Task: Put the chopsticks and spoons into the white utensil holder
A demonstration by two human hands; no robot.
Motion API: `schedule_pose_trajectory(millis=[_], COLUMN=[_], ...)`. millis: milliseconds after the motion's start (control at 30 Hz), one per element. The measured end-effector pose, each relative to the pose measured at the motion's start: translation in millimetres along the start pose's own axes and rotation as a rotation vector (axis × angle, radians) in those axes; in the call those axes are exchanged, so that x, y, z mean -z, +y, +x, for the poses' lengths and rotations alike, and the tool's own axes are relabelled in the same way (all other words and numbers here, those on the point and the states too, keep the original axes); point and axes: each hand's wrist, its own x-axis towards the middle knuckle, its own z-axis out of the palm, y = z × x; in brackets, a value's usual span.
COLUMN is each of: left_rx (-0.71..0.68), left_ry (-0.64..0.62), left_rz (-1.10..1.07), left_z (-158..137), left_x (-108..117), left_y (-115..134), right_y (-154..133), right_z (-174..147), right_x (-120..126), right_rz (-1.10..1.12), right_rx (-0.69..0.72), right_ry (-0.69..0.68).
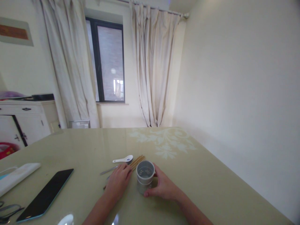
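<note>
Gripping a grey, round, open-topped cup with small holes in its bottom (143, 181) from its right side with the right hand (164, 186): thumb low on the near wall, fingers bent toward the far side, spread only to the cup's width and closed on it. Keeping the cup upright, between both hands, at the glossy, pale olive surface (211, 193). Resting the left hand (119, 179) across a bundle of thin, light-brown chopsticks (138, 161), just left of the cup, with fingers close together; cannot tell whether pinching the bundle or merely lying on it.

Judging by the layout, probably early in the handling: cup in grip, chopsticks under the left hand, nothing visible inside the cup beyond its perforated bottom. Left loose outside it: the chopsticks, a white, glossy spoon with a small blue mark (123, 159), and a slim, silver-grey metal utensil (109, 170).

Finding no readable brand, label or writing. Showing only faint pale marks low on the cup, too small to make out, and on the spoon a blue spot, more like decoration than lettering. Likewise no legible text on the flat, black slab with a light-blue edge (48, 193), farther left.
</note>
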Motion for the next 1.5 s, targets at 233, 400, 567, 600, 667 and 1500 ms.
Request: schedule_pose_trajectory(millis=[233, 400, 567, 600, 667, 1500], left_rx=[0.017, 0.076, 0.086, 0.088, 0.095, -0.257], left_ry=[0.023, 0.031, -0.001, -0.012, -0.031, 0.180], left_rz=[0.068, 0.085, 0.060, 0.045, 0.006, -0.731], left_z=[-1.7, -2.3, -0.6, -0.7, -1.0, 38.1], left_x=[4.0, 3.2, -0.4, -0.7, -0.1, 138.5], left_y=[5.1, 6.3, 4.1, 4.7, 7.1, 89.8], right_y=[-7.2, -4.5, -7.9, -8.9, -10.9, -168.8], right_z=[-0.7, -1.5, -2.2, -2.1, -1.9, 54.3], right_x=[2.0, 1.8, 7.3, 10.0, 16.1, 32.9], right_rz=[0.001, 0.000, 0.043, 0.047, 0.049, 0.098], right_rx=[0.019, 0.014, -0.010, -0.016, -0.019, 0.428], right_ry=[-0.043, -0.041, -0.108, -0.115, -0.105, 0.545])
